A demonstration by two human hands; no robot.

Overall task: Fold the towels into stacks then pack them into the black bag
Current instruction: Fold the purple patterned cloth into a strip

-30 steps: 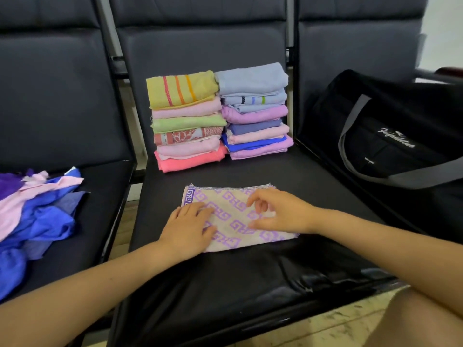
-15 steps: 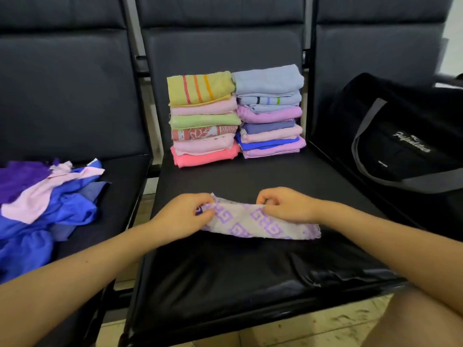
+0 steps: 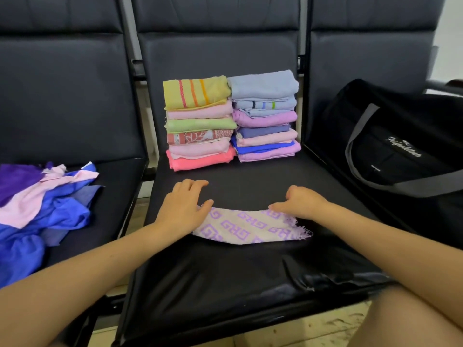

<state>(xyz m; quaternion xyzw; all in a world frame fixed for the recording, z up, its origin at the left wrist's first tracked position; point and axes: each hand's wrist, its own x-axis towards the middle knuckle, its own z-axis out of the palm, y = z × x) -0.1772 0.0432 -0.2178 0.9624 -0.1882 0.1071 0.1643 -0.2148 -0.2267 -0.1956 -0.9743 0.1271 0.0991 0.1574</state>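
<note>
A white towel with a purple key pattern [image 3: 248, 226] lies folded into a narrow strip on the middle seat [image 3: 225, 276]. My left hand [image 3: 186, 204] rests flat on its left end, fingers straight. My right hand [image 3: 300, 202] presses on its upper right edge, fingers loosely bent. Behind them stand two stacks of folded towels: the left stack [image 3: 199, 123] topped by a yellow striped one, the right stack [image 3: 264, 116] topped by a grey-blue one. The black bag [image 3: 400, 146] with grey straps sits on the right seat.
A loose pile of unfolded blue, pink and purple towels [image 3: 37, 209] lies on the left seat. Black seat backs rise behind everything. There are gaps between the seats, and the tiled floor shows below the front edge.
The patterned towel lay flat, then both hands pinched its far edge and folded it toward me. Now it lies as a narrow strip under both hands.
</note>
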